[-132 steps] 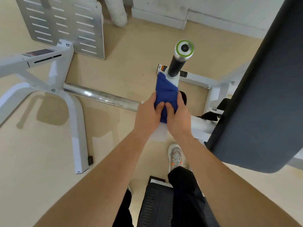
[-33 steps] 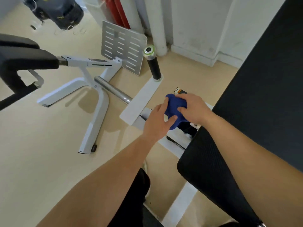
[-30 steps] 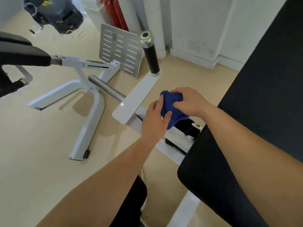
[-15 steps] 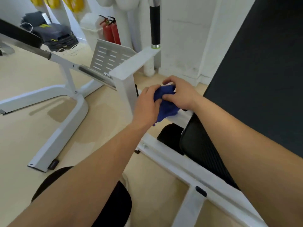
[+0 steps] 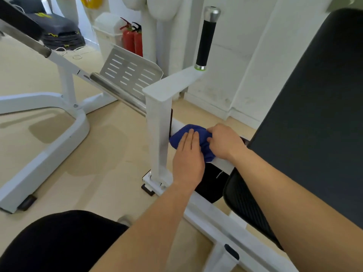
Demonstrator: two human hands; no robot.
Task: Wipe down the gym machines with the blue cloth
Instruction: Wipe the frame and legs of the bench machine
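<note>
The blue cloth (image 5: 202, 141) is bunched on a white crossbar (image 5: 223, 163) of the gym machine, just right of its white upright post (image 5: 158, 130). My left hand (image 5: 188, 158) lies flat on the cloth, fingers straight and together, pressing it down. My right hand (image 5: 225, 143) grips the cloth's right side with curled fingers. A black handle (image 5: 205, 38) with a silver cap stands on the white arm above the post. The dark padded backrest (image 5: 314, 114) fills the right side.
A chrome bar (image 5: 117, 91) and perforated metal footplate (image 5: 130, 73) sit behind the post. White frame legs (image 5: 45, 146) spread over the beige floor on the left. Two red fire extinguishers (image 5: 132, 39) stand by the wall. My black-clad knee (image 5: 59, 240) is at bottom left.
The view has dropped lower and closer to the machine. Both hands and the cloth have moved down from the post's side onto the crossbar, and my left hand has flattened on the cloth.
</note>
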